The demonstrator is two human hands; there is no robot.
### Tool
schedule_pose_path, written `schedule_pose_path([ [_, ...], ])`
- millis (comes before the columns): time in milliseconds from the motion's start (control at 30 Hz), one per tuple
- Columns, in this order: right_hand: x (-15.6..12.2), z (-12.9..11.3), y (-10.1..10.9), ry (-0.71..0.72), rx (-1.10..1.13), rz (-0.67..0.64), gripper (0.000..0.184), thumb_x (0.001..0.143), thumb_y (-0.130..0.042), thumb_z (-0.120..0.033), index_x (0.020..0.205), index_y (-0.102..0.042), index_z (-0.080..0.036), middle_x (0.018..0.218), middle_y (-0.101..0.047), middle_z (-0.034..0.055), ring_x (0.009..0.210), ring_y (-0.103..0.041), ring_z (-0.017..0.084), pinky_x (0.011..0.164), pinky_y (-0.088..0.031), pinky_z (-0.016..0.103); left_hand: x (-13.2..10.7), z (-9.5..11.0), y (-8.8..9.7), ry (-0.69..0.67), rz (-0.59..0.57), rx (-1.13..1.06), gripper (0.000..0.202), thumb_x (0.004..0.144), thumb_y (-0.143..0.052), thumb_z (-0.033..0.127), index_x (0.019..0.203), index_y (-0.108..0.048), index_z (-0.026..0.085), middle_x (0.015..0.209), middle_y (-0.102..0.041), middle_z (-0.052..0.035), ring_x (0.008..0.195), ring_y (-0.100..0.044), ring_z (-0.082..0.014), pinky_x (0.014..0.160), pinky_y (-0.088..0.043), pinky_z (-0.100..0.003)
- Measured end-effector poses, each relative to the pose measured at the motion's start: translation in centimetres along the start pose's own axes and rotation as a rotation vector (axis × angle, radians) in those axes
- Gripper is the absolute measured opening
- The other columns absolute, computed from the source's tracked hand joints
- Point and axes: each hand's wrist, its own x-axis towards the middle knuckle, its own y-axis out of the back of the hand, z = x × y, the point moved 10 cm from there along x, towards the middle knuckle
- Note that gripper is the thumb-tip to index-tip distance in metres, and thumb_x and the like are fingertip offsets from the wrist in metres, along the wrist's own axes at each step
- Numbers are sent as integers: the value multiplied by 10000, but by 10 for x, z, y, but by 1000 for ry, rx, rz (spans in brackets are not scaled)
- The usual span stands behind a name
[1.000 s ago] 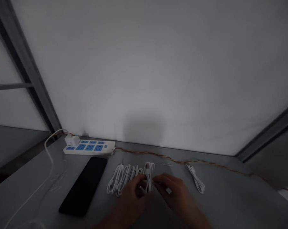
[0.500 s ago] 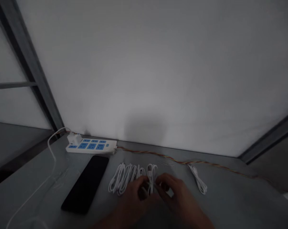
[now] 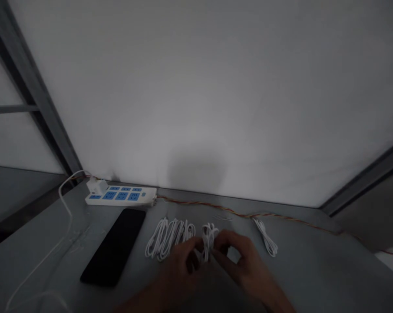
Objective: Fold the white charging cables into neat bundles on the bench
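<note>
Cable bundle [image 3: 210,241] up between my two hands, loops fanned at the top, gathered in at the waist, and that waist is where the fingers meet! My left hand [image 3: 183,263] grasps it from the left, thumb and forefinger curled in; my right hand [image 3: 243,261] has the other flank in a thumb-and-forefinger pinch. Coil alone, or some tie around it too? I cannot tell: too dark, too small. Holding from both sides, I reckon, stops those springy loops spilling open. Whether the lower end rests on the grey table [image 3: 313,269] I can't say; my fingers cover it.

Just left, coiled white cables [image 3: 165,239] lie side by side in a row, probably set close so they don't tangle. Over on the right, one lone bundle [image 3: 265,238] lies slantwise, well apart from the row, its far end near the twisted wire [image 3: 199,202]. Thin pale strands [image 3: 224,218] sit just beyond my right hand. And out left, a black slab [image 3: 114,248], perhaps a phone, lies flat, likely put there to be out of my fingers' way; behind it the power strip [image 3: 147,198] sits back by the wall [image 3: 196,87], a white adapter [image 3: 97,186] plugged into its left end.
</note>
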Motion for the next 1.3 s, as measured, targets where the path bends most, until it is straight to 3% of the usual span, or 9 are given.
schedule_pose_path([
  [233, 2, 37, -23, -314, 487, -19, 44, 692, -606, -231, 672, -610, -192, 598, -574, -15, 618, -535, 155, 614, -415, 260, -2, 1, 7, -64, 95, 152, 207, 819, -608, 194, 1015, -665, 224, 780, -684, -1, 643, -598, -144, 612, -456, -226],
  [400, 0, 58, -44, -495, 795, 18, 74, 602, -580, -253, 582, -546, -191, 529, -466, -36, 507, -415, 111, 511, -348, 229, -2, 7, 3, -132, 70, 186, 318, 801, -546, 88, 1054, -673, 233, 871, -705, -9, 673, -615, -138, 645, -464, -224],
  [533, -3, 60, -58, -560, 913, -36, 139, 585, -618, -303, 569, -546, -185, 510, -378, -59, 459, -314, 82, 443, -268, 206, -2, 7, 3, -169, 59, 225, 329, 811, -545, 83, 1066, -675, 246, 893, -714, -11, 704, -628, -150, 666, -472, -233],
  [633, -4, 64, -56, -535, 927, 21, 229, 644, -663, -362, 560, -539, -189, 521, -395, -50, 463, -337, 84, 433, -276, 197, -2, 12, 4, -237, 45, 275, 317, 853, -530, 108, 1095, -669, 259, 1004, -717, -32, 864, -661, -180, 777, -489, -256],
  [733, -1, 63, -54, -459, 895, 27, 276, 710, -674, -416, 596, -556, -194, 544, -449, -34, 487, -408, 105, 451, -343, 208, 0, 12, 11, -238, 78, 317, 271, 885, -529, 163, 1098, -670, 255, 1097, -708, -50, 960, -659, -203, 857, -482, -289],
  [833, 5, 58, -42, -358, 742, 31, 326, 811, -616, -469, 651, -556, -191, 558, -477, -29, 500, -439, 114, 488, -389, 226, 5, 2, 20, -91, 120, 249, 207, 878, -568, 242, 1055, -673, 221, 950, -732, -38, 753, -656, -175, 716, -494, -265],
  [933, 9, 52, -7, -209, 390, 206, 304, 869, -579, -481, 771, -592, -193, 626, -553, -7, 536, -490, 133, 518, -429, 242, 8, -8, 21, 27, 112, 95, 219, 853, -600, 319, 1023, -678, 205, 826, -722, -15, 644, -618, -156, 595, -463, -237],
  [1033, 7, 37, 12, -61, 49, 294, 247, 878, -589, -431, 914, -648, -194, 710, -630, 27, 571, -540, 156, 544, -457, 262, 9, -13, 21, 87, 112, 3, 267, 826, -619, 360, 1022, -685, 191, 783, -712, -10, 655, -620, -160, 602, -458, -237],
  [1300, 8, 24, -15, 41, -139, 87, 156, 920, -551, -271, 993, -684, -232, 847, -698, 34, 619, -604, 149, 607, -490, 261, 8, -17, 15, 87, 81, 37, 288, 792, -644, 426, 897, -725, 171, 625, -620, 13, 585, -545, -145, 561, -414, -233],
])
